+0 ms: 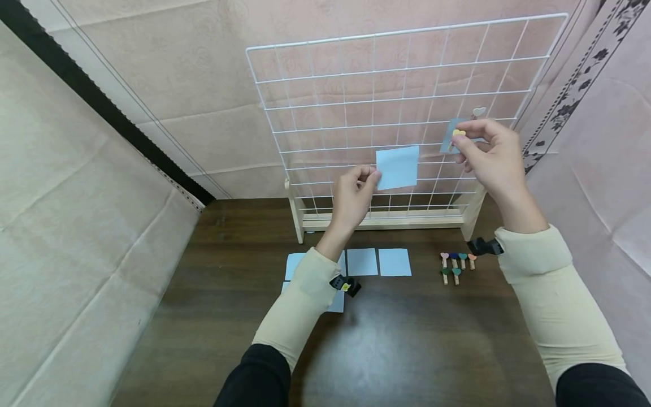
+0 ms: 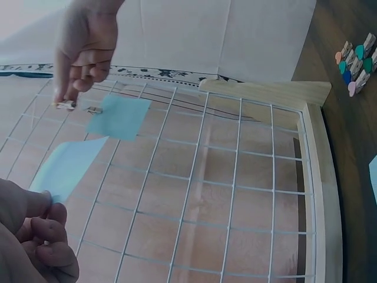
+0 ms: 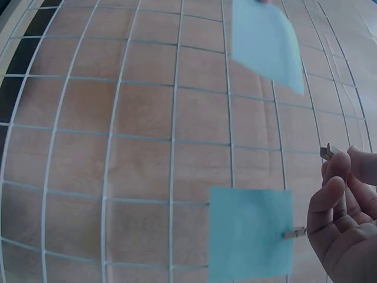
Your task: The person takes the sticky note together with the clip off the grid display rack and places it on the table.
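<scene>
My left hand [image 1: 353, 192] pinches a light blue paper square [image 1: 399, 168] by its left edge, in front of a white wire grid [image 1: 356, 125]. Between thumb and forefinger, my right hand [image 1: 490, 150] holds a small wooden clothespin with a yellow heart [image 1: 459, 133]. Another blue square [image 3: 250, 233] hangs on the grid, held by a clothespin [image 3: 294, 233]; in the head view a white heart [image 1: 479, 112] tops it, and my right hand partly covers that square. The left wrist view shows the held paper [image 2: 68, 168] lower than the hanging one.
More blue squares [image 1: 362, 262] lie in rows on the dark wooden table [image 1: 407, 339], some hidden beneath my left forearm. Several heart clothespins [image 1: 456, 272] lie at the right. Wooden feet [image 1: 296, 215] support the grid, with pale cloth [image 1: 178, 85] behind it.
</scene>
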Available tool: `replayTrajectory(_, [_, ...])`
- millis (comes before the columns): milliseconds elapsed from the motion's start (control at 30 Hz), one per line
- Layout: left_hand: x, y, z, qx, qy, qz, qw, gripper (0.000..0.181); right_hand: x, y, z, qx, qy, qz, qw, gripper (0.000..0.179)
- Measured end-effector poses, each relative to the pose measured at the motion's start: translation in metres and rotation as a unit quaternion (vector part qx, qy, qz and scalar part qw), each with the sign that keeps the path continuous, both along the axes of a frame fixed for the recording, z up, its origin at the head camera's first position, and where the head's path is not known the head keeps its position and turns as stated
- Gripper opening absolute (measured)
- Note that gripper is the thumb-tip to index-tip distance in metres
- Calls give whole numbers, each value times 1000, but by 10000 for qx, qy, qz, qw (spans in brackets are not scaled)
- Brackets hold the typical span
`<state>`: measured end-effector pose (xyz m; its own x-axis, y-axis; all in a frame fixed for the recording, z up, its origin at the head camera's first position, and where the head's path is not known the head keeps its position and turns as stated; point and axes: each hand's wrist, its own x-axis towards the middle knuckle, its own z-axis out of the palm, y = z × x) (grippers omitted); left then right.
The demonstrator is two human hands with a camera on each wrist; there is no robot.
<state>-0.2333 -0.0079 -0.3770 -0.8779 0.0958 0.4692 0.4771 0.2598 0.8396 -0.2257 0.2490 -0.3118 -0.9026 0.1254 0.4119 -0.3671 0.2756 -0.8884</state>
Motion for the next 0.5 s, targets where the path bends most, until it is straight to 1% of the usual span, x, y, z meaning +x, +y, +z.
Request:
replayTrajectory(100, [5,-1,-3,-29,-53,-24,10000,19,2,4,-4,-159,-11,22,9999,25])
replayTrajectory(267, [12,-5,-10,-81,-73,-14,9999,20,6,10,-11,-458,-29,52,9989,19])
replayTrajectory(400, [16,-8,-19,-173,55,4,9998,19,9,14,-20,-462,18,18,9989,17])
replayTrajectory(500, [19,-12,-25,-284,112,110,9995,18,12,15,-27,-467,-7,36,9989,17])
